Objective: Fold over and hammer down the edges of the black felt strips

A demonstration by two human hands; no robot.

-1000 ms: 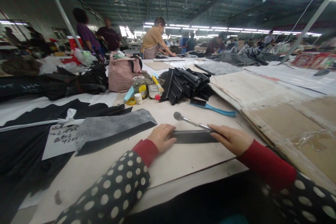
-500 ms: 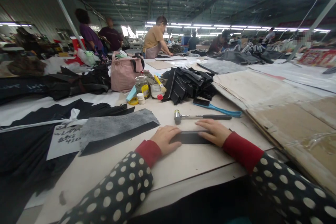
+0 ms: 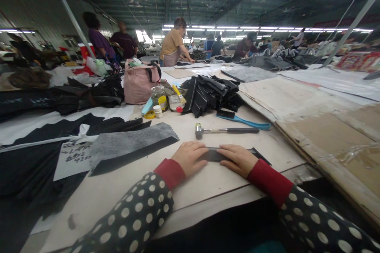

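Note:
A dark, narrow strip of fabric or leather (image 3: 214, 155) lies across the pale work board (image 3: 208, 189); it looks folded lengthwise. On its left end rests my left hand (image 3: 190, 159), fingers stretched out flat and thumb along the near edge. My right hand (image 3: 237, 159) lies flat on the strip farther right, fingers pointing left. The strip's right end shows past that hand, with its edge raised. Just beyond the strip is a hammer (image 3: 228, 130) with a metal head and black grip. Behind the hammer lies a blue-handled brush (image 3: 243, 120).
Black cut pieces (image 3: 210, 95) are piled behind the brush. Nearby stand a glass jar (image 3: 159, 98), a yellow-handled brush (image 3: 179, 94) and a pink bag (image 3: 139, 83). A grey-backed panel (image 3: 133, 146) and handwritten tag (image 3: 74, 160) lie left. Stacked cardboard (image 3: 320, 126) borders the right. Several people work beyond.
My right hand has slid left along the strip, closer to my left hand, uncovering the strip's right end. The left hand stays nearly in place. The view has shifted slightly.

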